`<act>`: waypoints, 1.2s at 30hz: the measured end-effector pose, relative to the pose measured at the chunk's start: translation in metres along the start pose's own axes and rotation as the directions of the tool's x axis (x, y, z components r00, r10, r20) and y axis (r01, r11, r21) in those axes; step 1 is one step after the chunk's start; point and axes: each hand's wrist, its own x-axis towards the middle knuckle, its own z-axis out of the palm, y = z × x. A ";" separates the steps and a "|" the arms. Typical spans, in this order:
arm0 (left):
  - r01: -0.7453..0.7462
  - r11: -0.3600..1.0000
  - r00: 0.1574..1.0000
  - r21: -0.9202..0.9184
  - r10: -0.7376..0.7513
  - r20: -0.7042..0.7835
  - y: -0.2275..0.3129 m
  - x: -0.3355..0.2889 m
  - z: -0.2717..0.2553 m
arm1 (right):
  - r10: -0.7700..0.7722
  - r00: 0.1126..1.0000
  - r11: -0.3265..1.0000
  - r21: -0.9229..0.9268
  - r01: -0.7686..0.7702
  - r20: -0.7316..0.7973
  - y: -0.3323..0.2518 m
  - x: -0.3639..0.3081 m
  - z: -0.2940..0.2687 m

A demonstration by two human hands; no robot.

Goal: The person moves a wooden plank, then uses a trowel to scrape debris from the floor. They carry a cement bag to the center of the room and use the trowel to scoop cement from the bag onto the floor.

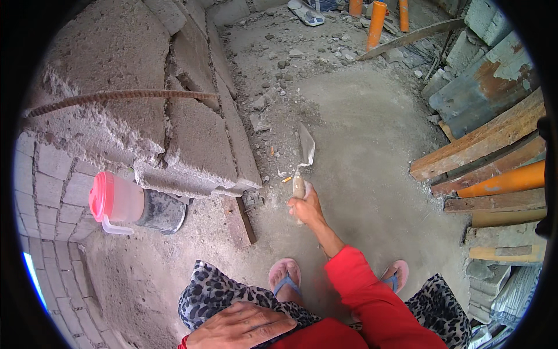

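My right hand (309, 206) is closed around the wooden handle of a pointed trowel (306, 144). The trowel's metal blade points away from me, over the rough ground where loose grit meets a smoother grey surface. From a red sleeve, my right forearm reaches forward to it. My left hand (247, 324) lies flat across my left leg, on leopard-patterned trousers (204, 292), with its fingers stretched out and nothing in them. Just left of the trowel handle, a small orange stub (286, 180) lies on the ground.
A broken concrete-block wall (200, 139) with a bent rebar (125, 94) stands at left. Beside it are a pink-lidded pitcher (125, 199), a dark bucket (165, 212) and a wooden block (237, 221). Timber planks (482, 139) lean at right. Orange pipes (376, 26) and rubble lie at the back.
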 end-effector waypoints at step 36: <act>-0.112 0.994 0.968 0.019 0.113 -0.223 0.027 -0.053 0.031 | 0.105 0.458 -0.194 -0.434 0.880 0.883 -0.189 -0.141 0.126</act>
